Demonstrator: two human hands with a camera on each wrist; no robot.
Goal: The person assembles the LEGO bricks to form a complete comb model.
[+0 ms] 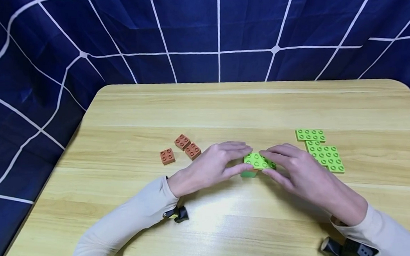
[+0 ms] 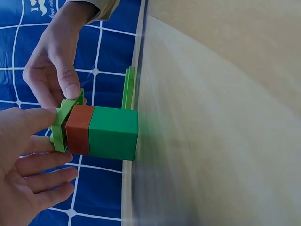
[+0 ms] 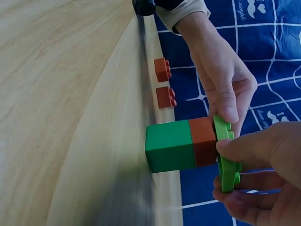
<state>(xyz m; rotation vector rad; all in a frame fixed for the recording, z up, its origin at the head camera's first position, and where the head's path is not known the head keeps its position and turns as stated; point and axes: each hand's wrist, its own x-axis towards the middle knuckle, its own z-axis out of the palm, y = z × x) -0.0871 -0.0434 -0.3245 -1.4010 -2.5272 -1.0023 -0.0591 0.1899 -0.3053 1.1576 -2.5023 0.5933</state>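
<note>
Lime plate [image 1: 257, 161]: studded, tilted, atop red block [image 2: 79, 129], green block [image 2: 113, 134]
Grip: left hand [image 1: 215, 162], right hand [image 1: 302, 173] pinch its ends
Table edge [image 1: 228, 85]: across upper frame

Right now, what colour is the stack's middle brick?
Middle brick: orange-red, between green block and lime plate; right wrist view shows it best.
</note>
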